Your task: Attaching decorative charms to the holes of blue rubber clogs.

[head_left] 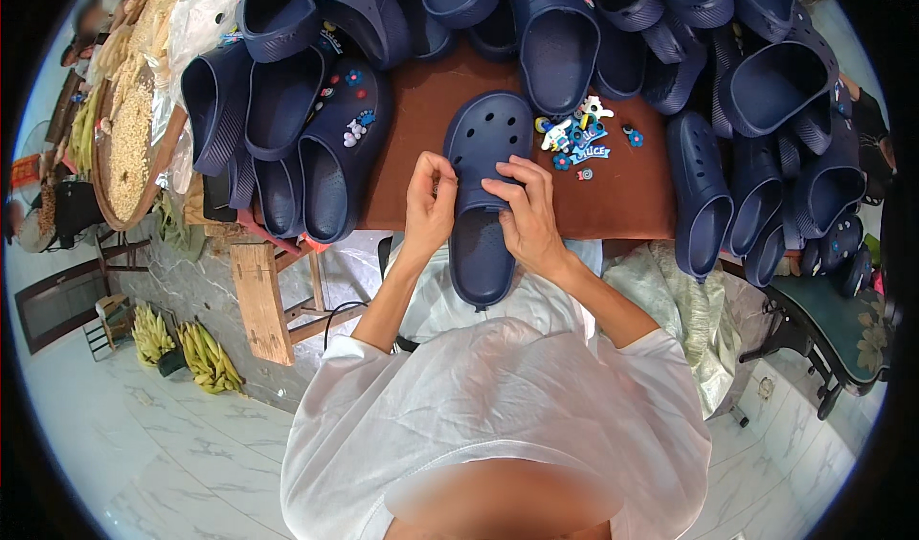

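Hands, left [429,205] and right [529,216], clamped the navy perforated rubber clog [486,191] on the brown surface [421,128]; small colourful shoe charms [577,136] lay just right of the clog

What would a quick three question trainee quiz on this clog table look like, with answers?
1. True or false: both hands rest on the same navy clog.
2. Which hand is closer to the small pile of colourful charms: A the left hand, B the right hand?
3. What lies on the floor to the person's left, below the wooden bench?

Key
1. True; both hands grip the clog across its middle, toe pointing away from the person.
2. B.
3. Bunches of bananas.
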A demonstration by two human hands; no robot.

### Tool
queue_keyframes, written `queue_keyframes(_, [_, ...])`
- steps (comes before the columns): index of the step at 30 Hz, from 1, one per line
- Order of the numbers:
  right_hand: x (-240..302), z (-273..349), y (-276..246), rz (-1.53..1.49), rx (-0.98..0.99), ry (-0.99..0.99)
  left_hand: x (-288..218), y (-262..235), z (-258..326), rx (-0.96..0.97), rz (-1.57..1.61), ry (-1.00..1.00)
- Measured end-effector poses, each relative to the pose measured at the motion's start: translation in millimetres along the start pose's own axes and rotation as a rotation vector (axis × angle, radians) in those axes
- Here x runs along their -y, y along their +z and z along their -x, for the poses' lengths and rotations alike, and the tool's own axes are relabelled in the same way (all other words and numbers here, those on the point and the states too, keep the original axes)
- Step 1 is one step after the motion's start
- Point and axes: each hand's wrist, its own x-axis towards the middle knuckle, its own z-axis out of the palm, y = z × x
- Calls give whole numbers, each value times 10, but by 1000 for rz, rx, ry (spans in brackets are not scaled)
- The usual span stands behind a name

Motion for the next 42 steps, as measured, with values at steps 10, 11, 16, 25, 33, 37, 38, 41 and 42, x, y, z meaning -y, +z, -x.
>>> queue_keyframes(10, [-39, -34, -78, -6, 16, -5, -94, 83, 68, -61, -110, 22])
queue_keyframes(11, [-5, -46, -109, -35, 29, -1, -157, 61, 35, -58, -106, 26])
queue_keyframes(16, [152, -175, -411, -76, 131, 29, -488, -21, -230, 110, -65, -227])
queue_keyframes(25, [-31, -401, -432, -51, -205, 102, -739, 588, -473, 393, -95, -75])
queue_keyframes(33, [-699, -341, -782, 159, -310, 390, -675, 193, -462, 117, -306, 86])
queue_keyframes(37, [-902, -320, -903, 296, -327, 423, -466, -249, -333, 85, -302, 9])
queue_keyframes(38, [-808, -357, -908, 281, -343, 438, -437, -332, -268, 139, -273, -113])
queue_keyframes(41, [-598, -404, -825, 104, -253, 442, -306, -407, -112, 220, -206, -249])
queue_keyframes(42, [-484, -436, -766, -57, -150, 431, -259, -418, -76, 253, -170, -263])
